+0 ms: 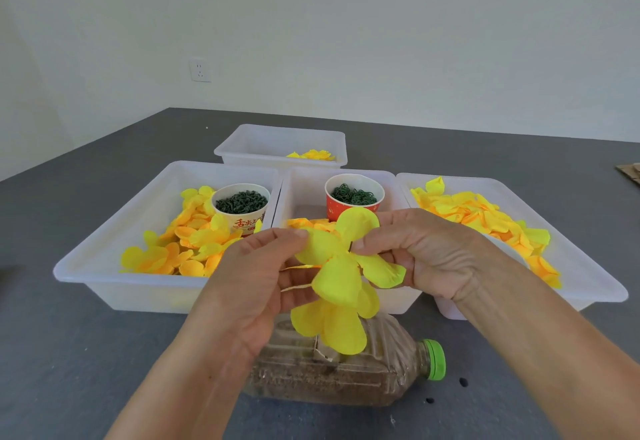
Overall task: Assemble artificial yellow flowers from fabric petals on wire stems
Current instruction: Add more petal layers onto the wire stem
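Flower point(337, 268) pinched mid-frame above bottle point(346, 374): left hand point(256, 287) gripped petals at 9 o'clock, right hand point(426, 252) nipped centre at 3. Trays point(104, 273) of petals lay at 12.

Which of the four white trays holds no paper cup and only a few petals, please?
The far tray, set alone behind the front row. It holds one small petal cluster; the front trays carry larger heaps, two with cups.
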